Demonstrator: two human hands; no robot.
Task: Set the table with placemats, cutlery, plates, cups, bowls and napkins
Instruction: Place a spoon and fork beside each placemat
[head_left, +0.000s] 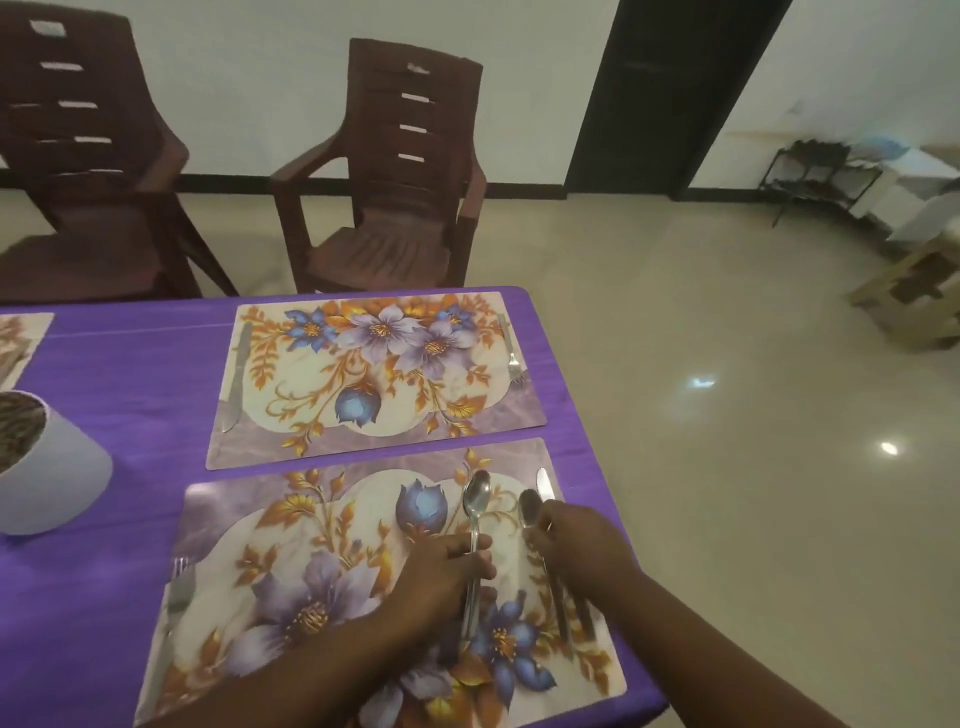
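Note:
Two floral placemats lie on the purple tablecloth (130, 374): a near placemat (291, 587) in front of me and a far placemat (374, 379) beyond it. My left hand (441, 571) grips a large spoon (475, 504) by its handle over the near mat's right half. My right hand (576, 545) holds a smaller spoon (529, 512) beside a knife (544, 483) at the mat's right edge. A fork (176, 597) lies on the near mat's left edge. The far mat carries a knife (236, 379) on its left and a fork (511, 353) on its right.
A white pot (47, 467) with dark contents stands at the table's left. A third placemat's corner (21, 338) shows far left. Two brown plastic chairs (384, 171) stand behind the table. The table's right edge is close to my right hand, with tiled floor beyond.

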